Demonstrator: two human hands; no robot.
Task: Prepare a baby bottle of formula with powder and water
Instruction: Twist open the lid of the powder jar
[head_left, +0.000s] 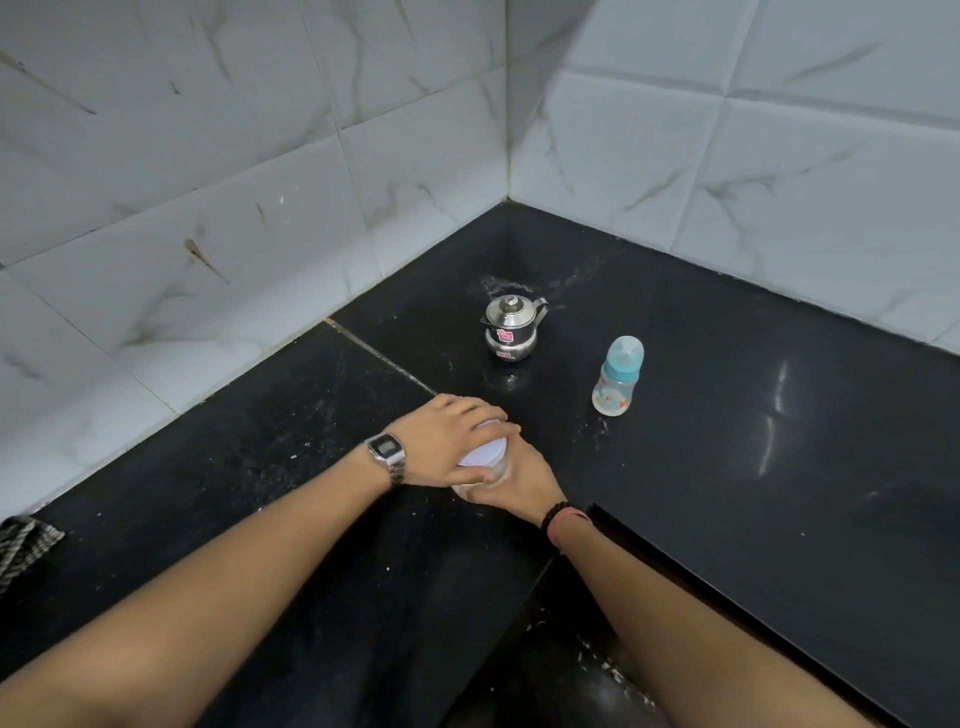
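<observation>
A small clear jar with a pale lilac lid (484, 453) stands on the black counter (727, 415), near its inner corner edge. My left hand (447, 441) lies over the lid, fingers curled around its rim. My right hand (519, 480) wraps the jar's body from the right and hides most of it. A baby bottle (616, 376) with a blue collar and a clear cap stands upright further back on the right, apart from both hands. A small steel kettle (510, 326) with a lid knob and a pink sticker stands behind the jar.
White marbled tile walls (260, 182) meet in a corner behind the kettle. A striped cloth (23, 545) lies at the left edge. The counter's front edge runs diagonally down to the right; white specks dust its surface.
</observation>
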